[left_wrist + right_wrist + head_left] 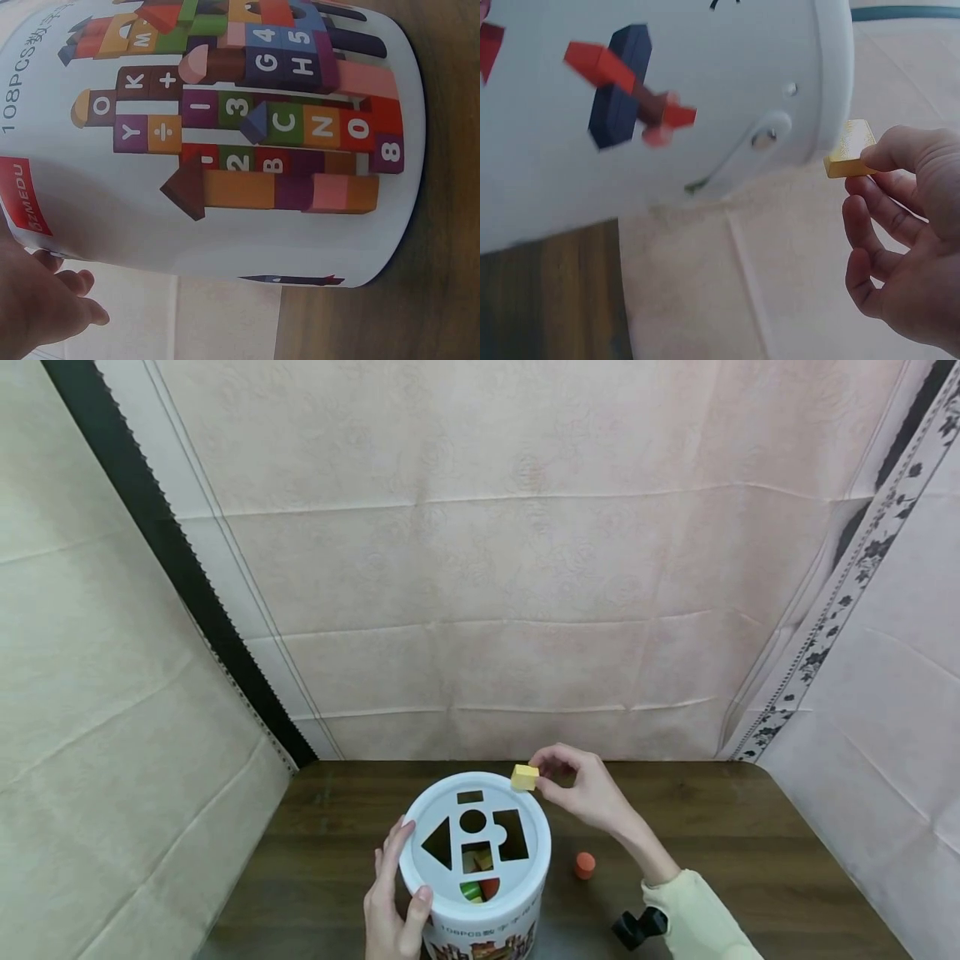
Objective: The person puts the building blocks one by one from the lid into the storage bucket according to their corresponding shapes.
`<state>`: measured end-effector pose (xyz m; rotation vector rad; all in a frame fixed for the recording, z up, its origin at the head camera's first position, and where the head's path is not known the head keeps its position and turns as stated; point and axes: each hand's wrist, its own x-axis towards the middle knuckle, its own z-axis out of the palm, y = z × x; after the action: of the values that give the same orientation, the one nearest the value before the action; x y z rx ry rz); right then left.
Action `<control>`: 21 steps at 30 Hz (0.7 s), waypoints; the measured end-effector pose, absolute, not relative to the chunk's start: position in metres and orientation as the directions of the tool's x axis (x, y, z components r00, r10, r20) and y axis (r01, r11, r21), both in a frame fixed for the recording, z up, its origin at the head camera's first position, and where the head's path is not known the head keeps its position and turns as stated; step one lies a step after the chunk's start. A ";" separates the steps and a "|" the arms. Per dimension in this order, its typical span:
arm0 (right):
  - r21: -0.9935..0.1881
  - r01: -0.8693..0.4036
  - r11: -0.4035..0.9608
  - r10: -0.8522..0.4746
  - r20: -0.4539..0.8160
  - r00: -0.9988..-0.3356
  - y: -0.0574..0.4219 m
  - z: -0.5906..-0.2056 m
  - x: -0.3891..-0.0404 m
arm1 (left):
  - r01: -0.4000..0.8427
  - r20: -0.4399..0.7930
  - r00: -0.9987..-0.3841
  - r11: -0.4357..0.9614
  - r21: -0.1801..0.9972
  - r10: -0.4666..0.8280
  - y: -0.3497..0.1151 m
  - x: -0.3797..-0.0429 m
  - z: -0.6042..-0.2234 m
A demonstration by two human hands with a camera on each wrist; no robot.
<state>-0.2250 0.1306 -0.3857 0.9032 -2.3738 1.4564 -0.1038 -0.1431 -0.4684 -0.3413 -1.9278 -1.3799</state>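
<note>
A white bucket (510,893) with a shape-sorter lid (427,814) stands at the front of the table. Cutouts in the lid include a triangle, a circle and several angular ones; coloured blocks show through the lower holes. My left hand (393,897) rests against the bucket's left side, fingers and thumb around the rim; in the left wrist view this hand (45,300) touches the bucket's edge. With thumb and fingertips my right hand (581,785) pinches a yellow block (524,777) at the lid's far right rim. The right wrist view shows the yellow block (851,150) beside the rim.
An orange-red cylinder block (585,865) lies on the wooden table (337,827) right of the bucket, below the right forearm. A black wrist camera (639,928) sits by the right sleeve. Pale cloth (487,568) hangs behind and at both sides.
</note>
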 end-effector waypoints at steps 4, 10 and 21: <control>-0.732 -0.612 0.299 -0.424 0.473 -0.773 0.117 -0.381 -0.227 | 0.591 0.689 -0.699 0.387 0.708 -0.194 -0.143 -0.104 -0.469; -0.710 -0.629 0.316 -0.477 0.455 -0.752 0.100 -0.378 -0.231 | 0.577 0.676 -0.709 0.385 0.720 -0.200 -0.142 -0.104 -0.468; -0.643 -0.699 0.314 -0.545 0.481 -0.687 0.078 -0.376 -0.234 | 0.545 0.646 -0.734 0.387 0.744 -0.208 -0.142 -0.104 -0.469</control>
<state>-0.2341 0.0777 -0.3764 1.1497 -2.3998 1.3119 -0.1041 -0.1424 -0.4687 -0.2888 -1.9630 -1.4067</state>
